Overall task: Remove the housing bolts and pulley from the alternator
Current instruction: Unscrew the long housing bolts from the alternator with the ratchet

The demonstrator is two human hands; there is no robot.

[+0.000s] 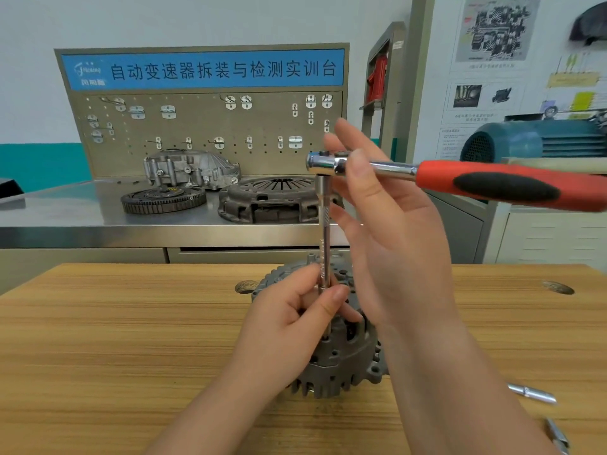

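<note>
Alternator sits on the wooden counter, mid-width, toward the far edge, grey finned housing facing up

Ratchet with red/black handle is held roughly level above it, handle out to the right, chrome head directly over the alternator. Extension bar runs straight down from the ratchet head into the top of the housing. Its lower end is hidden behind the left hand, so can't tell what it's seated on

Left hand: thumb and curled fingers pinch the extension bar low down, just above the housing

Right hand: up at the head end of the ratchet, thumb across the front of the chrome neck, fingers nearly straight behind it, so the neck is nipped between thumb and fingers

Right side of the counter: small chrome piece lying flat, well apart from the alternator. Another metal tool sits at the frame edge, too cropped to identify

Behind: steel counter carrying a flywheel, a clutch pressure plate beside it, and an aluminium casing just behind the flywheel. Pegboard with hooks and a blue sign stands at the back of it. Teal motor far right, behind the ratchet handle
</note>
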